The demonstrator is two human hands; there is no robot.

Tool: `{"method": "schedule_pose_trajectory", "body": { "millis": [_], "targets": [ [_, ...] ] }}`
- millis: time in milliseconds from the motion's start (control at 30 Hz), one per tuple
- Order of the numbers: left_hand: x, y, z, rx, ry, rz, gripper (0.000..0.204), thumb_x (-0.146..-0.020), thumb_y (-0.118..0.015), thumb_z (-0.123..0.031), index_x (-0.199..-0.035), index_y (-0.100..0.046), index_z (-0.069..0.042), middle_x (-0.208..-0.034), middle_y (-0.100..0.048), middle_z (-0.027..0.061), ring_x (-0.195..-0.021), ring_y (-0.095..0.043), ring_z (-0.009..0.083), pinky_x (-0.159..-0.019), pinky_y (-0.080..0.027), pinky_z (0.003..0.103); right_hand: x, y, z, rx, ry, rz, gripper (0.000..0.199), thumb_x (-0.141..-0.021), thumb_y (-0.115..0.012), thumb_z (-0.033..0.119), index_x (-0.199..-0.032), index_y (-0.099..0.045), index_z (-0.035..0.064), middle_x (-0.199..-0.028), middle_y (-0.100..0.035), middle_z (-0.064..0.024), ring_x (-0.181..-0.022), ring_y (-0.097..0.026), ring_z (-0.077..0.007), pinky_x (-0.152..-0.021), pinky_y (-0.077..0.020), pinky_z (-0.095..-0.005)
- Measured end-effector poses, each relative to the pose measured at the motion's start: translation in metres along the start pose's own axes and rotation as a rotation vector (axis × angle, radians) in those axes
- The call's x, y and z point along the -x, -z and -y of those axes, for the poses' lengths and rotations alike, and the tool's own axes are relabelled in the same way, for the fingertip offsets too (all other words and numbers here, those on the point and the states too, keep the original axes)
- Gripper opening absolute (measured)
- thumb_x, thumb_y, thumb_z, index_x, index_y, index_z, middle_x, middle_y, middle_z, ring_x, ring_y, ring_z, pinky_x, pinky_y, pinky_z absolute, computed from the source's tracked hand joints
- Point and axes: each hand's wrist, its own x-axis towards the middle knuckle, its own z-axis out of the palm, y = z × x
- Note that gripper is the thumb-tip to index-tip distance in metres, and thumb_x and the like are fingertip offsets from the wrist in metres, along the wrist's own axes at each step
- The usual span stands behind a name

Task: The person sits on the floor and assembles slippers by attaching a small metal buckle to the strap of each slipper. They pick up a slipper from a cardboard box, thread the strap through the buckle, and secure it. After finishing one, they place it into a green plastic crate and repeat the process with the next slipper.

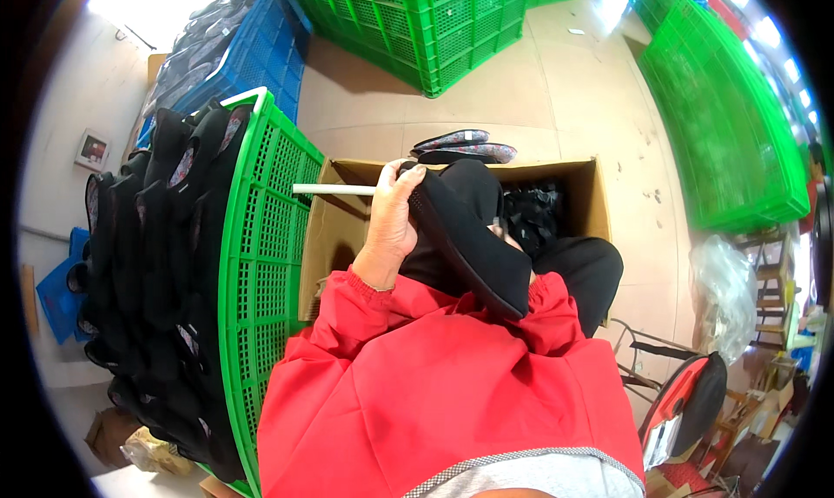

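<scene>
A black cloth shoe (473, 250) is held tilted in front of my red jacket, its dark sole edge toward me. My left hand (393, 216) is closed on the shoe's upper end, thumb and fingers pinching the rim. A white rod (334, 189) sticks out to the left from behind that hand; whether the hand grips it is hidden. My right hand (500, 232) is mostly hidden behind the shoe's lower end, with only a bit of the fingers showing against it. Past the shoe, two black shoes with patterned linings (465, 149) lie by the far edge of a cardboard box (599, 190).
Dark wrapped items (534, 210) lie inside the box. At left stands a green crate (265, 237) beside many stacked black shoes (156, 255), with a blue crate (269, 55) behind. More green crates (434, 33) stand ahead and at right (725, 116). A red-and-black chair (686, 402) is at lower right.
</scene>
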Motion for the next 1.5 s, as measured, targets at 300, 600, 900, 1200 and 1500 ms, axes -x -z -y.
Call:
{"method": "schedule_pose_trajectory", "body": {
  "millis": [300, 600, 900, 1200, 1500],
  "targets": [
    [0.013, 0.000, -0.009, -0.164, -0.088, -0.381, 0.031, -0.091, -0.074, -0.029, -0.104, -0.060, -0.003, -0.090, -0.061, 0.0021, -0.079, -0.057, 0.0125, -0.072, -0.051, 0.031, 0.037, -0.047, 0.052, 0.225, 0.404, -0.435, 0.029, -0.097, -0.062, 0.027, -0.113, -0.064, 0.0035, -0.102, -0.065, -0.0065, -0.094, -0.062, -0.0169, -0.085, -0.0504, -0.0321],
    [0.053, -0.010, -0.006, -0.289, 0.023, 0.110, 0.044, -0.092, -0.072, -0.025, -0.123, -0.057, 0.002, -0.108, -0.065, 0.0064, -0.098, -0.061, 0.0147, -0.088, -0.051, 0.030, 0.028, 0.028, 0.052, 1.080, 0.683, -0.924, 0.020, -0.096, -0.054, 0.023, -0.079, -0.048, 0.0125, -0.076, -0.052, -0.0024, -0.068, -0.051, -0.0166, -0.065, -0.0454, -0.0326],
    [0.075, 0.005, -0.015, -0.373, 0.181, 0.365, 0.039, -0.086, -0.075, -0.005, -0.123, -0.063, 0.000, -0.113, -0.068, 0.0035, -0.102, -0.063, 0.0125, -0.091, -0.051, 0.027, 0.048, 0.117, 0.029, 0.990, 0.707, -0.658, 0.016, -0.096, -0.055, 0.025, -0.105, -0.060, 0.0128, -0.087, -0.060, -0.0004, -0.069, -0.055, -0.0141, -0.052, -0.0409, -0.0284],
    [0.141, 0.015, -0.267, -1.538, -1.678, -0.373, 0.052, -0.059, -0.082, 0.004, -0.109, -0.069, -0.006, -0.110, -0.070, 0.0115, -0.103, -0.067, 0.0314, -0.093, -0.053, 0.039, 0.060, 0.053, 0.008, 0.085, 0.333, -0.887, 0.030, -0.095, -0.062, 0.020, -0.125, -0.058, 0.0189, -0.097, -0.068, 0.0057, -0.068, -0.059, -0.0064, -0.044, -0.0340, -0.0169],
    [0.205, 0.073, -0.529, -2.009, -2.275, -1.230, 0.042, -0.083, -0.070, -0.007, -0.124, -0.061, -0.011, -0.118, -0.068, 0.0091, -0.109, -0.062, 0.0353, -0.099, -0.045, 0.048, 0.048, 0.085, -0.007, 0.169, 0.191, -0.862, 0.029, -0.093, -0.061, 0.013, -0.121, -0.058, 0.0159, -0.094, -0.067, 0.0034, -0.065, -0.059, -0.0064, -0.042, -0.0355, -0.0188]
  ]
}}
